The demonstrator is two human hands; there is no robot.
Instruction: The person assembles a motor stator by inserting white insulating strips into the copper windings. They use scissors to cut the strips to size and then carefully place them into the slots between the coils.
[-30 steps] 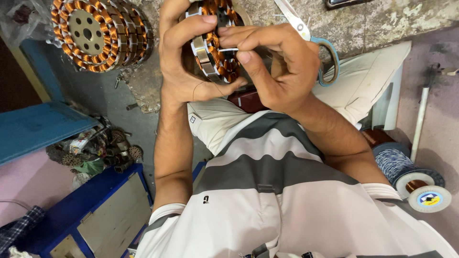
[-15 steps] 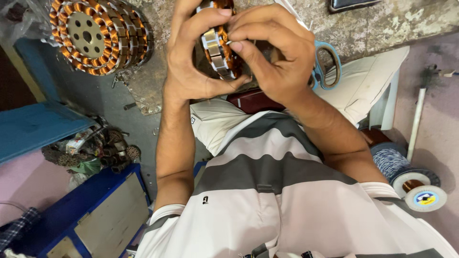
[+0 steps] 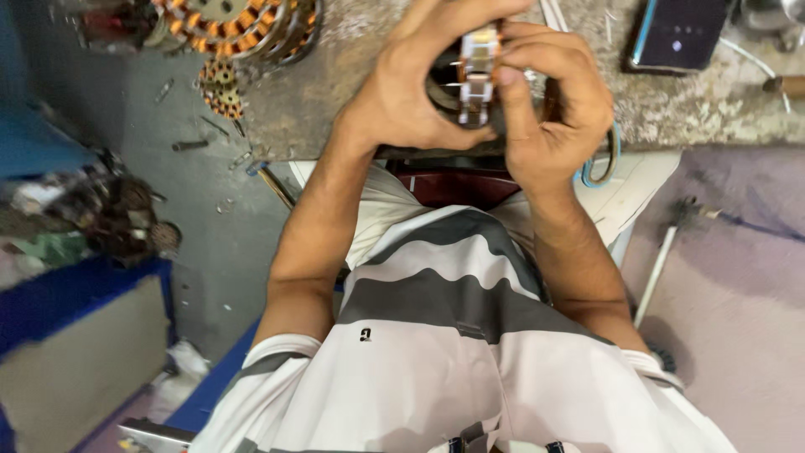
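Note:
Both of my hands hold a round motor stator [image 3: 475, 74] with copper windings, turned edge-on over the rough stone bench [image 3: 335, 101]. My left hand [image 3: 411, 92] cups it from the left, fingers curled over its top. My right hand [image 3: 549, 109] grips its right side, thumb pressed on the metal rim. Most of the stator is hidden behind my fingers.
A stack of wound stators [image 3: 239, 21] and a small one [image 3: 220, 88] lie at the bench's left end. A dark phone [image 3: 677, 33] rests at upper right. Blue-handled scissors [image 3: 602, 164] sit behind my right hand. Scrap parts [image 3: 101, 210] pile above a blue box [image 3: 75, 352] at left.
The stator has been turned from face-on to edge-on between my hands. The view has shifted, so the spool at the right is out of sight and the phone shows.

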